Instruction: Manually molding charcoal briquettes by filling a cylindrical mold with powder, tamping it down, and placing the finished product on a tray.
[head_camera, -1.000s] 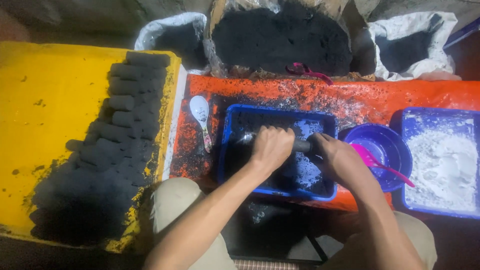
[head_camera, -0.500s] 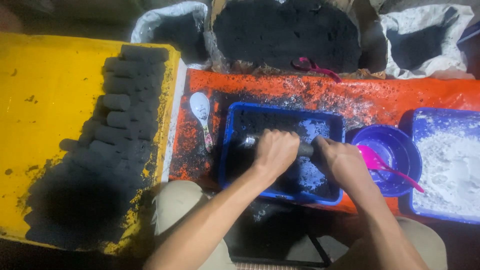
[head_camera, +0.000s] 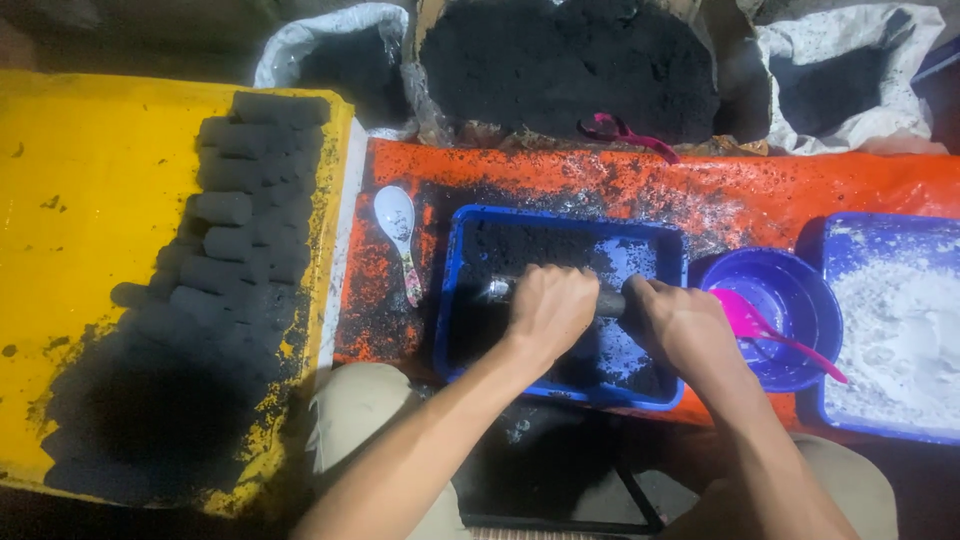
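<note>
Left hand (head_camera: 548, 308), right hand (head_camera: 680, 325) clenched round metal tube (head_camera: 610, 301) over blue tray (head_camera: 452, 300); white spoon (head_camera: 397, 232) left, purple bowl (head_camera: 795, 300) right.

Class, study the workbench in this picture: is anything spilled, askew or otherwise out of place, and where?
Yes. Black powder and white flecks are spilled across the orange sheet around the blue tray, where both hands grip a tube. A white spoon lies in that mess, and black dust smears the yellow board around the stacked black cylinders.

left: spoon (head_camera: 398, 232) beside blue tray (head_camera: 452, 300) | right: purple bowl (head_camera: 790, 290) close | front: orange mat (head_camera: 560, 180) bare
</note>
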